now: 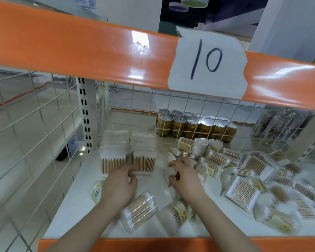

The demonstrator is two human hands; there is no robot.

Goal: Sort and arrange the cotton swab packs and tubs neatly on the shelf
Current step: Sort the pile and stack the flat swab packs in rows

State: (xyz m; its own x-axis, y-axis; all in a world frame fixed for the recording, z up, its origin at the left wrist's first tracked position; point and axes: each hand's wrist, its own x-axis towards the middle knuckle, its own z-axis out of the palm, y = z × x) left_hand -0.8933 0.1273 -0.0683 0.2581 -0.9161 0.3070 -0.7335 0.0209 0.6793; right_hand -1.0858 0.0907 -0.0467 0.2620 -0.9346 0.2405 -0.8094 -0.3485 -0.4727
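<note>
Two neat rows of swab packs (127, 157) are stood upright at the shelf (76, 202) back left, sticks vertical. The left hand (119, 186) is held just before them, fingers loosely curled, nothing gripped. A small clear pack (168, 176) is pinched by the right hand (185, 179) (blurred, long axis can't be told). Two round tubs (139, 210) are laid on their sides near the front edge, long axes slanting back-right. Loose packs (244, 193) are scattered at mixed angles to the right. Cans (195, 127) are seen behind the wire grid.
</note>
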